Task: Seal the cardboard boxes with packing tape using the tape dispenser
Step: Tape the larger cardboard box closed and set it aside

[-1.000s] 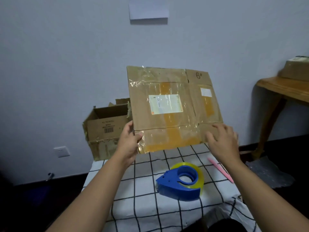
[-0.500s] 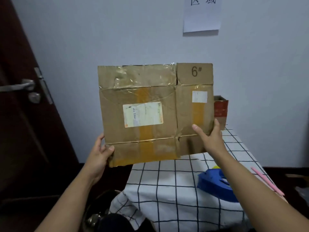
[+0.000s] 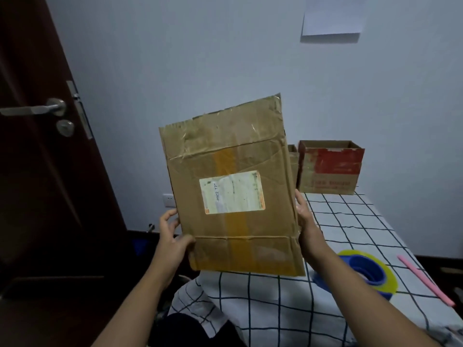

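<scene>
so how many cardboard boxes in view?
3, possibly more hidden. A flattened box held up between the left hand and right hand; a red-printed open box on the table's far end; a sliver of another box showing behind the flattened one.

Two bare forearms enter from 6 o'clock, no sleeves reaching the visible part. The left hand (image 3: 172,242) and the right hand (image 3: 307,225) carry no gloves, rings, watch or bands. The fingers (image 3: 166,217) are bare too. Dark clothing shows at 6 o'clock, between the arms
</scene>
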A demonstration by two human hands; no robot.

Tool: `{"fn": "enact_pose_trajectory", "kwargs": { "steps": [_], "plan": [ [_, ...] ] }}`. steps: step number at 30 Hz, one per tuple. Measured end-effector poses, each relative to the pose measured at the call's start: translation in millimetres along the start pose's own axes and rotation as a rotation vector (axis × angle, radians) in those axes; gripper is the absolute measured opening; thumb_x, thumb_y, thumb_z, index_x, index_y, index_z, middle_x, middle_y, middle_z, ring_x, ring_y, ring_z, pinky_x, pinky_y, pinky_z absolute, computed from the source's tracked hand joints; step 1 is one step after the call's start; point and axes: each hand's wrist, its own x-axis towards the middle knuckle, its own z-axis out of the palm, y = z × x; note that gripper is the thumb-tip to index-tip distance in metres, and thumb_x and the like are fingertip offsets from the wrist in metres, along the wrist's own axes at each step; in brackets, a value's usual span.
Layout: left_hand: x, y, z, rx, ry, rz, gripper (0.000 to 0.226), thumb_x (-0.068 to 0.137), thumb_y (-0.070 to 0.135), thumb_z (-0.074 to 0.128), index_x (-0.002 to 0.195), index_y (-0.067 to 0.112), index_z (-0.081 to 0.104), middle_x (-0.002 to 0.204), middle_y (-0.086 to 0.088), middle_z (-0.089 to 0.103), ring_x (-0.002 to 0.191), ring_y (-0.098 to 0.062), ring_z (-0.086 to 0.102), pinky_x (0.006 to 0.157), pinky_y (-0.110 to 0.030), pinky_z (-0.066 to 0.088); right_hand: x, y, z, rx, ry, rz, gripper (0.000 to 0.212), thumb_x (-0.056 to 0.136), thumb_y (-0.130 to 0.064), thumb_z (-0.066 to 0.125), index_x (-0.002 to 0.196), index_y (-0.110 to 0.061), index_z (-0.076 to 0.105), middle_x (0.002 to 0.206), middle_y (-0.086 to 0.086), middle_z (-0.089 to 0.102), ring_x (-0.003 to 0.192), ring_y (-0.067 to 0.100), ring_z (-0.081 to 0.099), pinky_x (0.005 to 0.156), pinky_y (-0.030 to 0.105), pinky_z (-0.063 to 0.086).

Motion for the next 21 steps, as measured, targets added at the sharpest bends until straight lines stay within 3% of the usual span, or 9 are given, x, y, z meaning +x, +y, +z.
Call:
{"fn": "enact_pose_trajectory", "kwargs": {
  "steps": [2, 4, 7, 9, 11, 13, 16, 18, 21],
  "plan": [
    [-5, -9, 5, -0.022, 0.007, -0.001, 0.079, 0.090, 0.002, 0.064, 0.139, 0.050, 0.025, 0.140, 0.004, 0.045, 0.115, -0.015, 0.054, 0.079, -0.035, 0.052, -6, 6, -7, -0.010, -0.054, 0.001, 0.074, 0.081, -0.069, 0.054, 0.149, -0.053, 0.030, 0.151, -0.004, 0.047, 0.141, 0.031, 0.040, 0.113, 0.063, 0.031],
    [-10, -15, 8, -0.060, -0.002, 0.015, 0.082, 0.090, 0.012, 0.069, 0.144, 0.054, 0.024, 0.137, 0.012, 0.050, 0.111, -0.007, 0.059, 0.080, -0.032, 0.053, -12, 10, -12, -0.070, -0.054, -0.005, 0.067, 0.084, -0.061, 0.050, 0.148, -0.055, 0.031, 0.154, -0.010, 0.044, 0.143, 0.023, 0.038, 0.116, 0.058, 0.028],
    [-16, -13, 14, -0.036, 0.020, 0.031, 0.067, 0.077, 0.034, 0.079, 0.117, 0.072, 0.041, 0.118, 0.024, 0.060, 0.099, 0.001, 0.066, 0.070, -0.020, 0.056, -16, 12, -18, -0.132, 0.021, -0.012, 0.064, 0.084, -0.030, 0.041, 0.140, -0.060, 0.041, 0.153, -0.014, 0.042, 0.141, 0.013, 0.039, 0.116, 0.050, 0.033],
    [-19, -12, 19, 0.020, 0.051, 0.057, 0.067, 0.070, 0.040, 0.080, 0.115, 0.071, 0.039, 0.117, 0.025, 0.058, 0.097, 0.006, 0.064, 0.067, -0.014, 0.054, -16, 11, -20, -0.156, 0.082, -0.026, 0.066, 0.087, -0.016, 0.037, 0.139, -0.056, 0.046, 0.146, -0.015, 0.051, 0.133, 0.013, 0.050, 0.109, 0.047, 0.043],
    [-20, -15, 23, 0.085, 0.054, 0.084, 0.076, 0.068, 0.044, 0.080, 0.128, 0.059, 0.035, 0.124, 0.019, 0.055, 0.101, 0.005, 0.062, 0.069, -0.014, 0.054, -18, 10, -18, -0.106, 0.093, -0.052, 0.062, 0.088, -0.023, 0.042, 0.143, -0.050, 0.044, 0.140, -0.019, 0.055, 0.123, 0.008, 0.057, 0.104, 0.042, 0.047],
    [-21, -21, 26, 0.143, 0.034, 0.078, 0.091, 0.066, 0.047, 0.082, 0.141, 0.044, 0.030, 0.135, 0.008, 0.051, 0.114, -0.007, 0.059, 0.085, -0.028, 0.057, -24, 9, -15, -0.097, 0.083, -0.078, 0.063, 0.087, -0.047, 0.053, 0.147, -0.046, 0.037, 0.139, -0.021, 0.056, 0.122, 0.002, 0.057, 0.102, 0.036, 0.046],
    [-21, -28, 31, 0.256, 0.017, 0.046, 0.107, 0.056, 0.067, 0.081, 0.144, 0.032, 0.030, 0.142, 0.004, 0.044, 0.125, -0.018, 0.051, 0.101, -0.046, 0.050, -31, 14, -11, -0.226, 0.136, -0.094, 0.063, 0.076, -0.069, 0.064, 0.133, -0.060, 0.037, 0.125, -0.031, 0.058, 0.116, -0.007, 0.056, 0.097, 0.029, 0.047],
    [-20, -27, 33, 0.279, 0.041, 0.035, 0.114, 0.049, 0.078, 0.078, 0.142, 0.030, 0.031, 0.141, 0.003, 0.046, 0.123, -0.017, 0.051, 0.100, -0.043, 0.049, -35, 18, -10, -0.331, 0.171, -0.115, 0.066, 0.077, -0.069, 0.069, 0.132, -0.056, 0.035, 0.129, -0.025, 0.054, 0.120, -0.002, 0.053, 0.096, 0.027, 0.047],
    [-16, -13, 33, 0.273, 0.098, 0.138, 0.099, 0.054, 0.076, 0.077, 0.135, 0.042, 0.032, 0.131, 0.013, 0.048, 0.116, -0.007, 0.053, 0.092, -0.033, 0.049, -36, 16, -8, -0.470, 0.212, -0.163, 0.092, 0.071, -0.068, 0.068, 0.147, -0.042, 0.024, 0.146, -0.013, 0.035, 0.133, 0.009, 0.041, 0.101, 0.033, 0.046]
  ]
}}
